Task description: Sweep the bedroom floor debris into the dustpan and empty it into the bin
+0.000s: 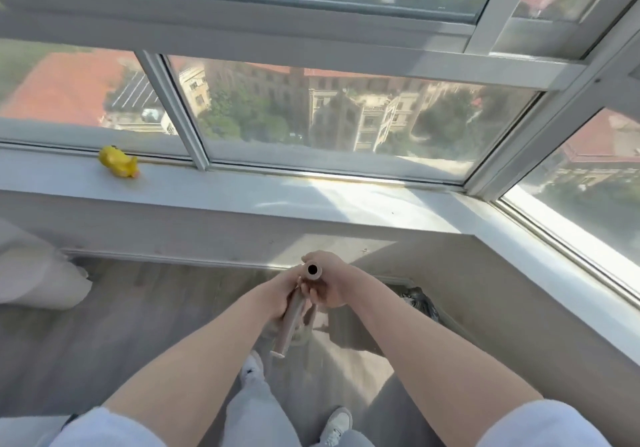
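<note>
Yellow toy [118, 166] lying on white windowsill [277, 200], toward sill's left end, just below window frame [180, 110]. Red roofs and trees showing through glass above windowsill. White fabric [38, 273] hanging down to grey wood floor [114, 322] below sill's left end. Sunlight falling across sill's right part and onto floor beneath it.

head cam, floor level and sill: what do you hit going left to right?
white bedding → yellow toy on the sill → left hand → right hand, both gripping the handles → black-lined bin
</note>
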Tool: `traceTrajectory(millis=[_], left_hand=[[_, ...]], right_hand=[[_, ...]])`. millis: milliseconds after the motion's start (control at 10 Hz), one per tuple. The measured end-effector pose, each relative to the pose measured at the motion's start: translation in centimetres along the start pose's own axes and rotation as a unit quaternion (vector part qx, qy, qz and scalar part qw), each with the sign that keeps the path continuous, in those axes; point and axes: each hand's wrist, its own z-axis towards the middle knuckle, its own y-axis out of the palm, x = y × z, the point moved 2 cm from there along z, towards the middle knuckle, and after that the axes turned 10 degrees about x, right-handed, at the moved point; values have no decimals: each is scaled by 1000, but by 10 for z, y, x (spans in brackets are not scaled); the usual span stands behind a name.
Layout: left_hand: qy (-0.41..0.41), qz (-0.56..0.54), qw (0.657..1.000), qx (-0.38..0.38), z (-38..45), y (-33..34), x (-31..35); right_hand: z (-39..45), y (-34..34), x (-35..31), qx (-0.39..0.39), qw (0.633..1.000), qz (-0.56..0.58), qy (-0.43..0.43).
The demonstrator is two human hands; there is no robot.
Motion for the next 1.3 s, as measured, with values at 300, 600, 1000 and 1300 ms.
traceTrajectory(millis=[300,600,1000,1300], left_hand=[[-30,30,999,-21,83,-18,79],[-88,-10,996,-15,125,-44,80],[-55,172,983,13,84,-61,45],[41,221,970,87,40,-77,69]], right_hand=[[34,-39,-54,90,995,36,-23],[56,-45,-64,134,986,94,-10],[32,-49,-34,141,987,78,-21],[-9,-42,-14,104,991,40,-75]])
